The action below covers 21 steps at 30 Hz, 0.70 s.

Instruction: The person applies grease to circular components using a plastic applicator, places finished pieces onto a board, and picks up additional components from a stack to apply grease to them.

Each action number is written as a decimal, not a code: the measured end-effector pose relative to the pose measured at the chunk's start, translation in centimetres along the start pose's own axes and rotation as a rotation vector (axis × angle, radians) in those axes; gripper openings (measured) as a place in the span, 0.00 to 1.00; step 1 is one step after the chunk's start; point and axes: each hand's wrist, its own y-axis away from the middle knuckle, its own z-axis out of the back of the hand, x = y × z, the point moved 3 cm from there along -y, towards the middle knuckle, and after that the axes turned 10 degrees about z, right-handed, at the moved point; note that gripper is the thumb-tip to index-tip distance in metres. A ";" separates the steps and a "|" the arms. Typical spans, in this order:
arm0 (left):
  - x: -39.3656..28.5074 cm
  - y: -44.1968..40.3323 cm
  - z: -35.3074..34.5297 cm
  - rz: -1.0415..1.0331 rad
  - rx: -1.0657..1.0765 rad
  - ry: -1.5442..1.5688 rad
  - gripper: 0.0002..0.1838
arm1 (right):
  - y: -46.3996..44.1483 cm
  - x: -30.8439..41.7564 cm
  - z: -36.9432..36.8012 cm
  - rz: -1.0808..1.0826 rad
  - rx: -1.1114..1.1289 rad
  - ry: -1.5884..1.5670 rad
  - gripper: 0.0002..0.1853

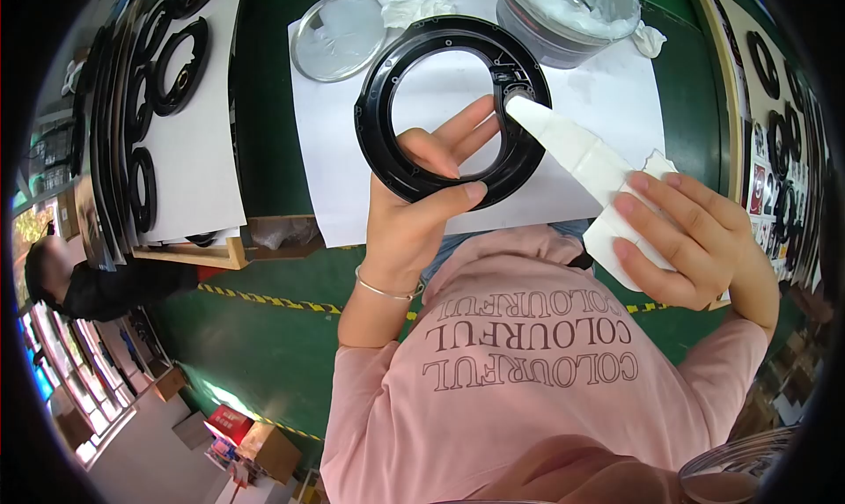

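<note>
"First, how are the two hands placed?"

"The right hand (691, 240) is closed on a white wipe (576, 152), its fingertips spread across the folded wad. The left hand (412, 203) is half curled at the near edge of a black ring (376, 121): the thumb presses on the front face, and the other fingers show through the opening. The ring is held over a white sheet (330, 169); whether any edge rests on it cannot be told."

"How should the wipe be worked?"

"Use a narrow, flat tip. It meets the small round fitting (520, 91) on the ring's right side, so short, light strokes against a firm left thumb should serve best. Heavy pressure could buckle the point or catch it on the raised details nearby."

"Which materials are involved?"

"Wipe: matt, creased, paper-like; a stiff core, if any, is hidden. Ring: glossy and hard, probably plastic, with stepped rims. Sheet: smooth. Beyond the ring: a clear shallow dish (339, 37), a crumpled tissue (418, 9), and a round tub (546, 42) filled with soft white wadding (576, 7). Farther left, a pale board (202, 178) carries more black rings (161, 81)."
</note>
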 end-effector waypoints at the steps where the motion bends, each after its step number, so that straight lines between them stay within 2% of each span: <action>1: 0.0 0.0 0.0 0.003 -0.009 0.001 0.15 | -0.1 0.0 0.1 0.005 0.021 -0.011 0.15; 6: 0.1 0.4 0.3 0.043 -0.060 0.046 0.15 | -0.1 -0.8 1.6 0.006 0.070 -0.054 0.15; 11: -0.2 0.2 0.4 0.022 -0.031 0.033 0.16 | -0.2 -1.3 0.8 -0.022 -0.068 0.002 0.14; 18: -0.5 0.3 0.3 -0.010 -0.030 -0.001 0.16 | -0.3 -1.2 0.6 0.010 -0.080 -0.020 0.13; 21: -0.4 0.3 0.4 -0.007 -0.039 0.014 0.15 | -0.1 -1.8 0.8 -0.015 -0.098 -0.133 0.14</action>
